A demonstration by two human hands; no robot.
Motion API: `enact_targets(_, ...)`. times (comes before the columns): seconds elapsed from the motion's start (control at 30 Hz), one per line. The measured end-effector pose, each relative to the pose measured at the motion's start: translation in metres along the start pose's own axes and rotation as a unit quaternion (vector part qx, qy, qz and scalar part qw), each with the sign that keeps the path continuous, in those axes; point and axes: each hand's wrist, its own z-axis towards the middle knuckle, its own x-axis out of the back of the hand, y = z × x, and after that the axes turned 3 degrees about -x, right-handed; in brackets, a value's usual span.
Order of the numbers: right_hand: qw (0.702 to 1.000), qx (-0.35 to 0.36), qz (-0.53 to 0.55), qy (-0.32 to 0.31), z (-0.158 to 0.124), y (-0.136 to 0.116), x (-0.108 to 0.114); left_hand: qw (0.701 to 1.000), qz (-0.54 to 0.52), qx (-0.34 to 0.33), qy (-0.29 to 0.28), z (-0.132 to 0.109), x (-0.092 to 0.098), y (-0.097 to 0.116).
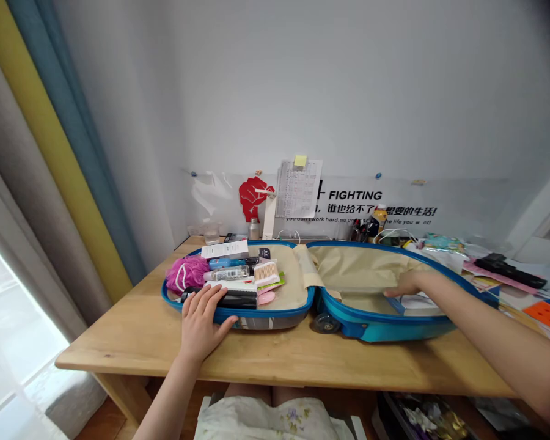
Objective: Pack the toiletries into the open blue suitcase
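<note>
An open blue suitcase point(371, 332) lies on the wooden table, its two halves side by side. My left hand point(205, 318) rests with spread fingers on the front rim of the left half, touching a black bottle point(238, 299). Around it in that half are a pink bath puff point(186, 272), a white box point(225, 250), a clear bottle point(229, 273), a blue tube point(222, 263) and a brush point(266, 273). My right hand point(410, 284) reaches into the right half, at a blue-edged white item point(417, 305); its fingers are partly hidden and blurred.
Behind the suitcase stand a small jar point(253, 228), a white lamp point(269, 215) and several bottles. Papers, a black object point(511, 270) and an orange item point(547, 315) lie at the right. The wooden table's point(132, 339) front edge runs above my lap.
</note>
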Motion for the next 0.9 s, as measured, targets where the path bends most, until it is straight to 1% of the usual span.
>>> enact_targets(0.1, 0.995, -0.044, -0.032, -0.084, -0.005, 0.021, -0.018, 1.0, -0.004, 0.007, 0.0, 0.0, 0.0, 0.0)
enact_targets(0.17, 0.992, -0.052, -0.039, -0.111, -0.005, 0.027, -0.026, 1.0, -0.003, 0.008, -0.002, 0.0, 0.0, 0.0)
enact_targets(0.27, 0.988, -0.064, -0.047, -0.134, 0.001, 0.031, -0.03, 1.0, -0.001, 0.007, -0.005, 0.0, 0.0, 0.0)
enact_targets(0.37, 0.983, -0.081, -0.055, -0.156, 0.004, 0.033, -0.03, 1.0, -0.005, 0.008, -0.007, -0.001, 0.001, 0.0)
enact_targets(0.47, 0.979, -0.096, -0.059, -0.171, 0.001, 0.031, -0.028, 1.0, -0.006, 0.008, -0.011, -0.001, 0.001, 0.0)
enact_targets(0.57, 0.979, -0.095, -0.061, -0.171, -0.006, 0.026, -0.024, 1.0, 0.002, 0.008, -0.01, 0.0, 0.002, 0.0)
enact_targets(0.67, 0.982, -0.085, -0.07, -0.151, -0.009, 0.018, -0.012, 1.0, 0.003, 0.003, -0.005, 0.001, 0.003, 0.001)
enact_targets(0.73, 0.986, -0.069, -0.076, -0.13, -0.008, 0.011, 0.003, 1.0, -0.001, 0.003, -0.002, 0.002, 0.004, 0.002)
enact_targets(0.8, 0.99, -0.046, -0.075, -0.109, -0.005, -0.001, 0.022, 1.0, -0.007, 0.009, -0.001, 0.002, 0.003, 0.002)
enact_targets(0.83, 0.992, -0.025, -0.069, -0.1, -0.005, -0.01, 0.033, 1.0, -0.01, 0.013, -0.002, 0.002, 0.003, 0.002)
enact_targets(0.9, 0.996, 0.045, -0.047, -0.068, -0.007, -0.033, 0.052, 1.0, -0.012, 0.018, -0.005, 0.001, 0.003, 0.002)
